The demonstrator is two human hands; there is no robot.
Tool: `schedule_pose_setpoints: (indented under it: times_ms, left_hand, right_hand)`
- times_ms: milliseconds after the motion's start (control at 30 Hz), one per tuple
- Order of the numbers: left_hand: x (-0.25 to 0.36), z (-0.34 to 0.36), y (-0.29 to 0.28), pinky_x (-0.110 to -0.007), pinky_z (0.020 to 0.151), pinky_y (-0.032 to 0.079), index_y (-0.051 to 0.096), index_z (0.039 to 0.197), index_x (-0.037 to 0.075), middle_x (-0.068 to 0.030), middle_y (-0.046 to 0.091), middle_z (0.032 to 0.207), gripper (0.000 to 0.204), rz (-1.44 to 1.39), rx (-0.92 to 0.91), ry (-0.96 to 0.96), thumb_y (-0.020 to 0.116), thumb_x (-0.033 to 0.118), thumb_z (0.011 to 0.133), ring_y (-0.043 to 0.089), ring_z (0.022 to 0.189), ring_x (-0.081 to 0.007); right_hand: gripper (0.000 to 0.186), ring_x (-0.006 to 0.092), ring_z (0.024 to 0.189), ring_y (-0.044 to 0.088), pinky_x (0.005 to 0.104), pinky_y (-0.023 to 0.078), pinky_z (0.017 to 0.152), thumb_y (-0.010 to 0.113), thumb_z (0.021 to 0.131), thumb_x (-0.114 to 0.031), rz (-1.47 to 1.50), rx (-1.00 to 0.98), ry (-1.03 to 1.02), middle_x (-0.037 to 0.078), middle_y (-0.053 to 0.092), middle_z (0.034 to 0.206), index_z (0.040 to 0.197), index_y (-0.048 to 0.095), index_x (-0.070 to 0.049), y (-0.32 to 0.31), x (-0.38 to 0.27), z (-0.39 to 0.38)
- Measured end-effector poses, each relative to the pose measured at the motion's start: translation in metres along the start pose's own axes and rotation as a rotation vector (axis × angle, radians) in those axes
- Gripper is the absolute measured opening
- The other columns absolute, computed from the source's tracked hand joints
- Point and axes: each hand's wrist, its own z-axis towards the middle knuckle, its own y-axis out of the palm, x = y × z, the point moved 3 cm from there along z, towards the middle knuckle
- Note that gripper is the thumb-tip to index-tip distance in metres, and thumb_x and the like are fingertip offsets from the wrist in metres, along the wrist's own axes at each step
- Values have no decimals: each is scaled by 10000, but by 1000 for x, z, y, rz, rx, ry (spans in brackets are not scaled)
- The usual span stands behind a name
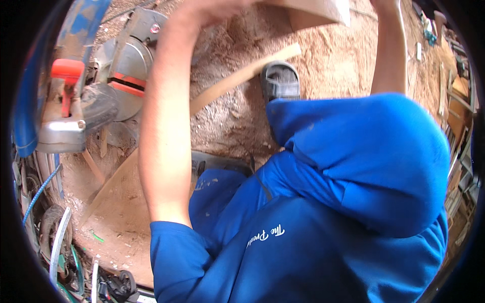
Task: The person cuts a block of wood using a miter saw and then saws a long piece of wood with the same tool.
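Note:
Both arms reach up to the top edge of the head view, where the hands are mostly cut off. My left hand [222,9] is beside a pale wooden piece [321,11] with a broad flat side and a square end. Its fingers are out of the picture, so I cannot tell whether it grips the wood. On the other side of that piece, my right hand [386,4] shows only near the wrist, its fingers hidden too. A narrow wooden strip [247,70] lies slanting on the ground below the piece, beside my sandal [281,83].
Left of my left arm stands a miter saw [129,76] with a red handle [68,70], near a blue metal frame [81,25]. Tubing, a wheel [52,227] and clutter lie at the lower left. Stacked scraps [457,91] line the right edge. The ground is dusty and uneven.

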Motion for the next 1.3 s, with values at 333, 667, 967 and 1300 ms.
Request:
schedule_pose_setpoints:
  times_ms: [333,667,967,1300]
  left_hand:
    - [7,-2,13,-546,1239,317,153,1600,123,-287,364,1549,1153,-162,65,85,838,536,770,387,1451,-443]
    - [12,-6,10,-569,1236,332,176,1587,179,-248,334,1574,1092,-175,98,54,881,255,757,348,1472,-431]
    - [16,-12,4,-495,1262,262,188,1602,132,-248,317,1596,1065,-248,150,138,847,279,779,317,1496,-419]
    - [10,-10,10,-500,1246,265,175,1622,108,-250,309,1610,1095,-282,157,244,850,336,790,296,1511,-413]
  right_hand:
    - [495,171,832,624,340,514,742,651,1028,-432,-615,526,-382,96,721,937,992,696,60,-117,-44,34]
    - [485,491,999,679,547,540,826,515,1059,-413,-1465,-19,47,311,705,1049,1211,686,15,-210,-18,6]
    - [400,481,1113,644,562,511,948,577,987,-348,-1494,-277,532,296,675,1148,1172,633,2,-192,102,-98]
    - [895,337,1455,403,422,346,1192,880,785,-263,-718,-886,303,213,451,1553,1510,429,4,-31,65,-131]
